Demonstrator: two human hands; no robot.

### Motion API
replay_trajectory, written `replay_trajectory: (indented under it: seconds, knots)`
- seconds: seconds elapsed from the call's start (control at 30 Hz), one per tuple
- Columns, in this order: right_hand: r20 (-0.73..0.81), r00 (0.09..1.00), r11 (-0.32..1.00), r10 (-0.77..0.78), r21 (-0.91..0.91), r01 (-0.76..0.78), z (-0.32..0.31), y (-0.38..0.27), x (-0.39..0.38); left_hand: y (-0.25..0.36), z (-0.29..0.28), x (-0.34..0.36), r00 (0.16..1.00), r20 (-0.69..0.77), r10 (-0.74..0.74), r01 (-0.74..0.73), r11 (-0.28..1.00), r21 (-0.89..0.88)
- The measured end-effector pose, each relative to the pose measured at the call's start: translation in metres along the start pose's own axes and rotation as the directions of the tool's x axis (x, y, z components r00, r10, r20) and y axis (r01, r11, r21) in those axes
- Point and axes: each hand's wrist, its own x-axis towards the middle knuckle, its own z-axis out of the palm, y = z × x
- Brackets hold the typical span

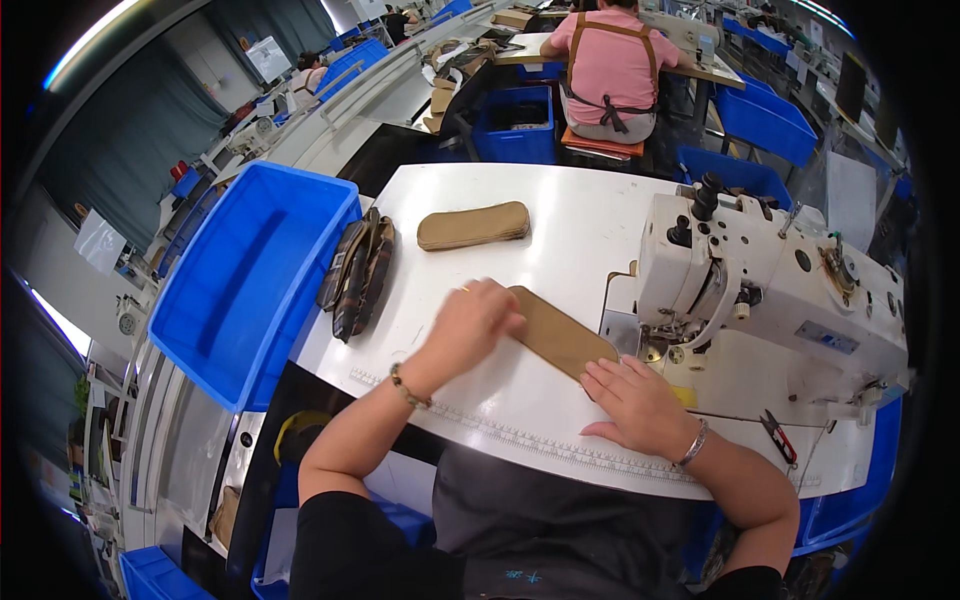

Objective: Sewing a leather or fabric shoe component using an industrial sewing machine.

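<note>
My right hand (632,405), fingers together, touches an oblong tan fabric panel (562,335); my left hand (468,325) curls, any pinch impossible to tell.

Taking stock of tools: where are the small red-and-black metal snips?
In the head view, the snips lie at lower right on the white tabletop, below the white sewing machine and right of the right hand.

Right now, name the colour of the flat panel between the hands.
The panel is tan-brown, seen best in the head view.
</note>
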Motion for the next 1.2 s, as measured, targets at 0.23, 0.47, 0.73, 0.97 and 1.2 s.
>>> replay_trajectory:
  seconds: [0.23, 0.47, 0.73, 0.97, 1.2]
  knots:
    - [-0.095, 0.995, 0.997, -0.007, -0.076, 0.000, 0.002, 0.001, -0.001, -0.155, -0.105, -0.033, 0.693, -0.451, -0.563, 0.699, 0.677, 0.229]
    - [-0.102, 0.995, 0.996, -0.021, -0.083, 0.013, 0.000, 0.000, 0.000, -0.216, -0.088, -0.061, 0.541, -0.220, -0.812, 0.821, 0.453, 0.347]
    - [-0.102, 0.994, 0.997, -0.029, -0.076, 0.021, -0.001, 0.001, 0.000, -0.162, -0.106, -0.051, 0.675, -0.580, -0.456, 0.734, 0.495, 0.465]
    - [-0.131, 0.990, 0.994, -0.044, -0.105, 0.030, -0.003, -0.002, -0.002, -0.070, -0.116, -0.036, 0.762, -0.171, -0.624, 0.237, 0.515, -0.823]
    - [-0.474, 0.866, 0.983, -0.158, -0.162, 0.091, -0.016, -0.026, -0.001, 0.073, -0.028, -0.042, 0.780, 0.295, -0.552, 0.271, -0.127, -0.954]
